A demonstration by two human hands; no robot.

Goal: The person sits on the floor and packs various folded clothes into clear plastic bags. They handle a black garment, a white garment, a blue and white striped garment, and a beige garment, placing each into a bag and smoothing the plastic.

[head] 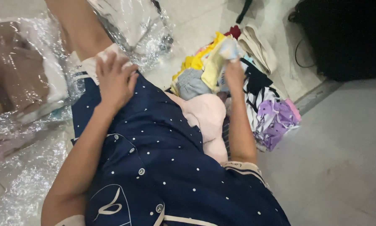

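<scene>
Matt navy dotted cloth pyjamas [171, 159] with glossy buttons; crinkled, shiny clear plastic wrapping [24, 175]; soft cotton-like garments [238, 83] piled on a smooth, dull tiled floor [342, 159].

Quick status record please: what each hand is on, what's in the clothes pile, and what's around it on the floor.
left hand: resting flat on the navy dotted garment over the raised knee
right hand: reaching into the clothes pile, fingers on a pale yellow-and-blue piece; grip unclear
pile contents: yellow, grey, pink, purple and black-and-white striped pieces
left of person: clear plastic packaging with wrapped items
upper right: black bag on the floor
</scene>
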